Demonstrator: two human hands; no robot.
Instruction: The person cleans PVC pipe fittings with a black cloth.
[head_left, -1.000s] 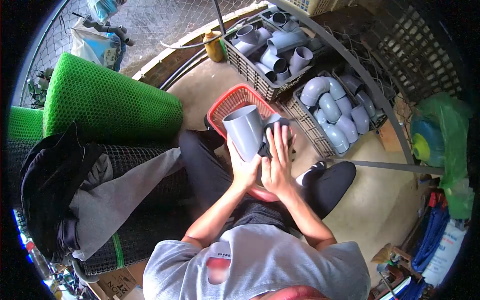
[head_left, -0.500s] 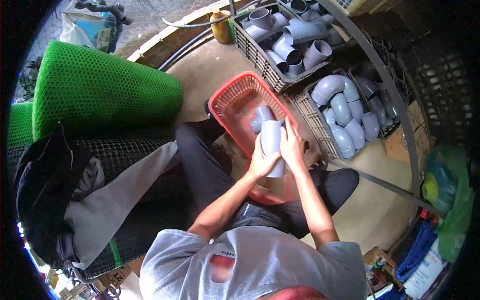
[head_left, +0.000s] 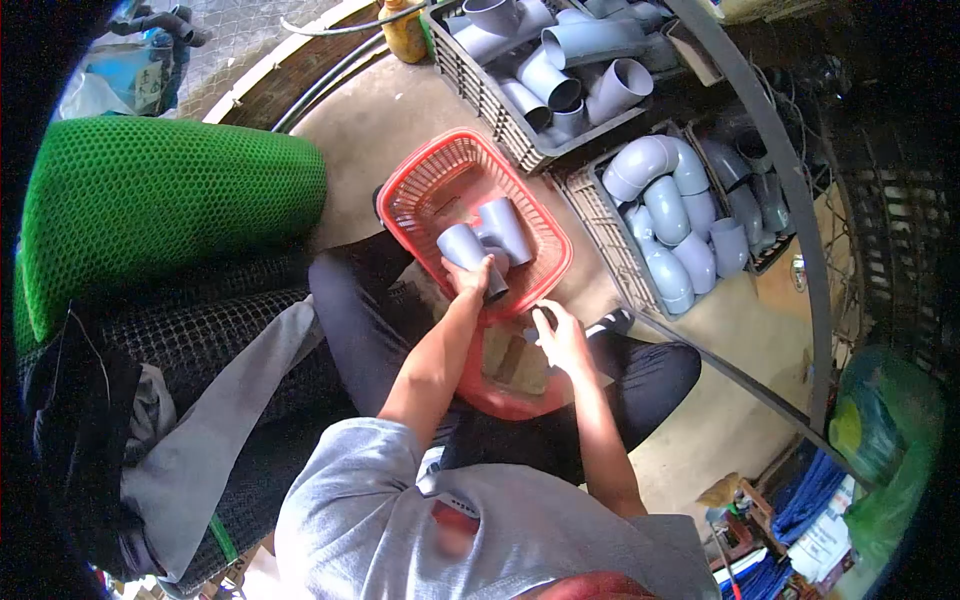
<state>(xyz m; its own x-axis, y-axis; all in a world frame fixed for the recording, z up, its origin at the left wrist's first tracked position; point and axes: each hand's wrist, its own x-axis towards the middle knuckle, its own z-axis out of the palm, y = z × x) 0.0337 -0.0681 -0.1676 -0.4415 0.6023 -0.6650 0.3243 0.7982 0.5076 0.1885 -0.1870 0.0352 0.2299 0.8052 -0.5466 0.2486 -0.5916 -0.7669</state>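
Observation:
In the red basket [head_left: 550, 222] lies a grey pipe fitting [head_left: 507, 230]. My left hand [head_left: 470, 275] is closed round another grey pipe fitting [head_left: 463, 246], which is inside the basket beside the first one. My right hand [head_left: 562, 340] is near the basket's near edge, with its fingers bent round something small and dark that I cannot make out. Under my right hand, between my legs, is a second red container [head_left: 497, 402].
A crate [head_left: 490, 110] of grey pipe fittings stands at the top. Another crate [head_left: 607, 230] holds grey elbows. Green mesh rolls [head_left: 180, 200] lie at the left. A dark metal bar [head_left: 720, 358] crosses the right side.
My left hand has lowered the grey fitting into the red basket. My right hand has let go of that fitting and moved back toward my body. The camera view has shifted.

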